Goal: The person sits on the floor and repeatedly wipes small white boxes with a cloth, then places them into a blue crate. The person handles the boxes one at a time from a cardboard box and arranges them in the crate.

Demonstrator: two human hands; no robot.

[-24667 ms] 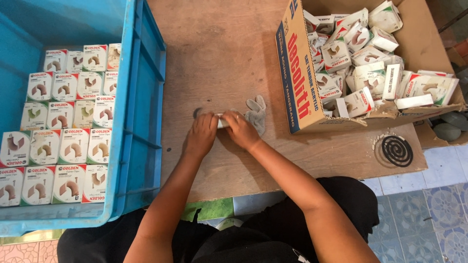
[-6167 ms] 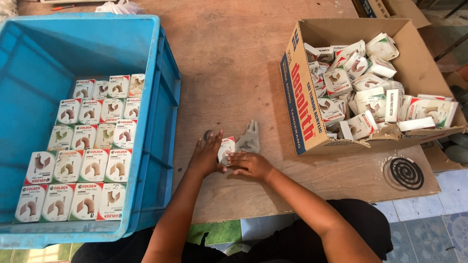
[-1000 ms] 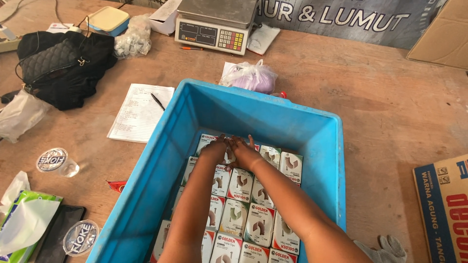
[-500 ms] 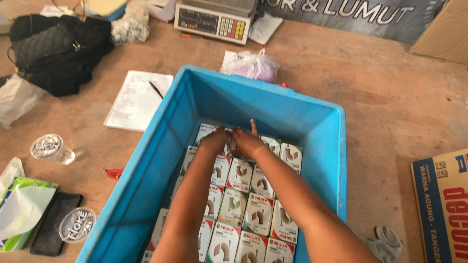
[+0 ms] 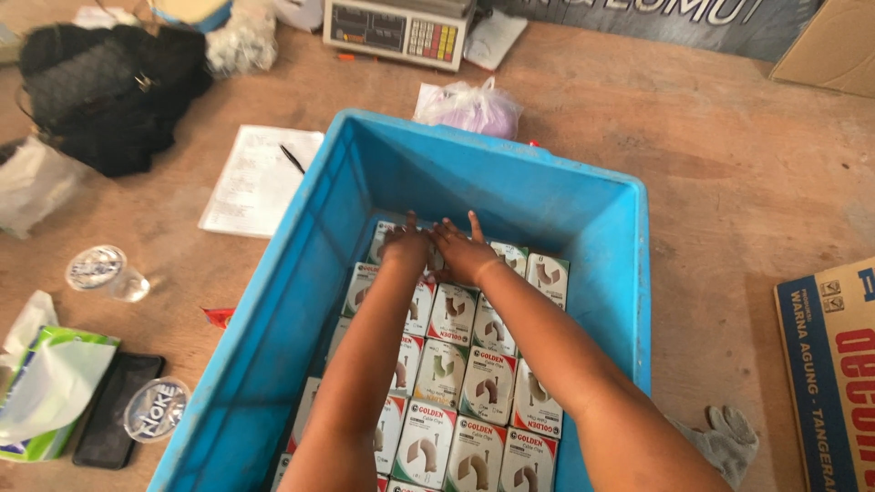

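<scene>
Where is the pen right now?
In the head view, the black pen lies on the white sheet of paper on the wooden table, just left of the blue crate and right of the black bag.

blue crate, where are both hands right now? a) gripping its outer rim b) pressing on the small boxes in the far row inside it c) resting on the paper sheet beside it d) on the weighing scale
b: the left hand and right hand lie flat, side by side, on the small boxes at the far end of the rows inside the blue crate, away from its rim, the paper sheet and the weighing scale.
</scene>
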